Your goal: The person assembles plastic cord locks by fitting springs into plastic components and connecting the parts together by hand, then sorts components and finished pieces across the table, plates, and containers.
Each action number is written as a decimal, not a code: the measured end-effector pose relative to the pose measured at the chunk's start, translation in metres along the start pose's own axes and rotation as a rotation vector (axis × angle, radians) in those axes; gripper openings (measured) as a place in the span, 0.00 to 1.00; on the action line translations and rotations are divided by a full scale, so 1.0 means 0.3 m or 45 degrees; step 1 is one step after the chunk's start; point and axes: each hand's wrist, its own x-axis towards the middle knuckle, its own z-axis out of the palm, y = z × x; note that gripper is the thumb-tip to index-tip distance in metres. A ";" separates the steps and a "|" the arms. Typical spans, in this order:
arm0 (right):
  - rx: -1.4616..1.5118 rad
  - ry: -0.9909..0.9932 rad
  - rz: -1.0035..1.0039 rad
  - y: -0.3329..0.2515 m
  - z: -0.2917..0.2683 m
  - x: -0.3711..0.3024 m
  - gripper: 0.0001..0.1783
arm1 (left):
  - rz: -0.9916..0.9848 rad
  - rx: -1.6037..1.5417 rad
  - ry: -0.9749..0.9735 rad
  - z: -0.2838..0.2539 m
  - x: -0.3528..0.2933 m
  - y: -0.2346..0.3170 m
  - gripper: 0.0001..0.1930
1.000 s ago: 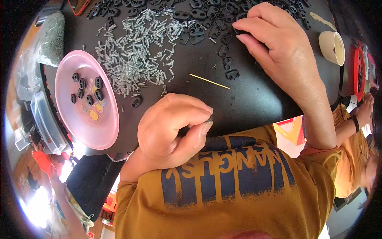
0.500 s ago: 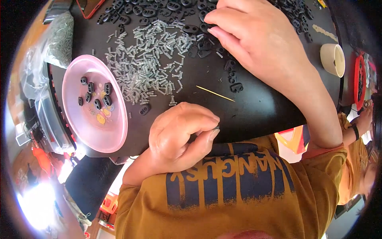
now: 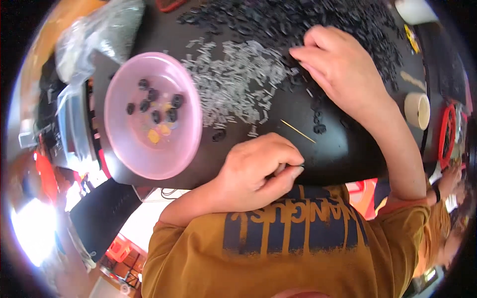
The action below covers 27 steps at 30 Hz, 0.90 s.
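Note:
My left hand point(image 3: 261, 171) is closed in a pinch near the table's front edge. A small dark piece, mostly hidden, shows between its thumb and forefinger. Farther away on the right, my right hand point(image 3: 343, 74) reaches over the border between the heap of black plastic cord-lock parts point(image 3: 278, 20) and the pile of small metal springs point(image 3: 228, 79). Its thumb and forefinger look slightly apart, blurred, beside the black parts. A wooden toothpick point(image 3: 298, 131) lies between the hands. To the left, a pink bowl point(image 3: 117, 144) holds several black two-hole cord locks point(image 3: 156, 116).
A clear bag of springs point(image 3: 117, 30) rests at the far left. At the right stand a cream paper cup point(image 3: 416, 110) and a red-rimmed basket point(image 3: 447, 134). One loose black part point(image 3: 218, 135) lies by the bowl. Another person's arm point(image 3: 447, 184) shows at the right.
The whole view has shifted, so the table's contents sit farther right and lower. Both hands keep about the same places over the table, the left still pinched.

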 end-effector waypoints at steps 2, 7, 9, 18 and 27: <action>-0.004 0.007 -0.021 -0.007 -0.008 -0.003 0.03 | -0.079 -0.034 -0.001 0.000 -0.004 0.008 0.08; 0.043 -0.024 0.028 -0.005 -0.013 -0.022 0.05 | -0.074 -0.088 0.050 0.019 -0.005 0.014 0.07; 0.019 0.028 0.020 -0.021 -0.047 -0.034 0.06 | -0.108 -0.109 0.023 0.023 0.004 0.019 0.06; 1.986 0.421 0.994 -0.184 -0.169 -0.136 0.11 | -0.374 -0.577 0.173 0.013 0.025 0.089 0.08; 2.455 0.344 1.061 -0.264 -0.112 -0.175 0.08 | 0.079 0.005 0.226 0.015 0.047 0.123 0.08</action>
